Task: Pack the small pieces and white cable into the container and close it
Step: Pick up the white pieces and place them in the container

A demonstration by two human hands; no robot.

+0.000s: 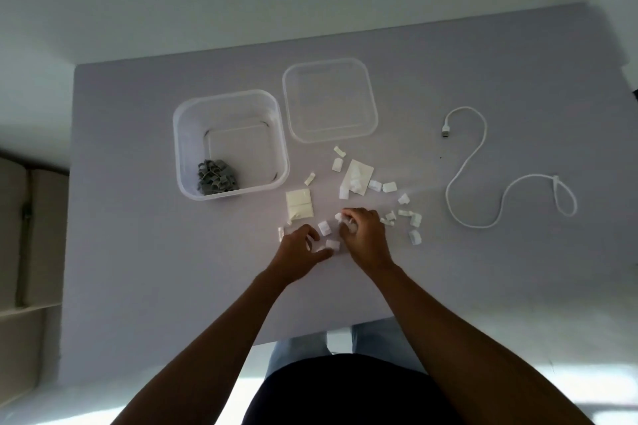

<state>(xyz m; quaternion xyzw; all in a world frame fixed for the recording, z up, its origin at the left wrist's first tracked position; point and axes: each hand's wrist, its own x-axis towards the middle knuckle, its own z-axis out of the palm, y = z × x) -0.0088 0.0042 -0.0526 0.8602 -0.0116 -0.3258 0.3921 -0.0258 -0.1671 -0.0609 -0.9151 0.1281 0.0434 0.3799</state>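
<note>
Gathering pieces [359,179] at frame centre.
My right hand [364,233] fingers curl around several; left hand [298,250] fingers spread, herding strays. Container [179,148] waits open upper left, cable [483,162] right.

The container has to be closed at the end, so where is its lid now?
In the head view the lid lies flat on the table, just right of the open container and beyond the scattered white pieces.

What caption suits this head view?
Two hands, left hand and right hand, gather small white pieces beside an open clear plastic container.
</note>
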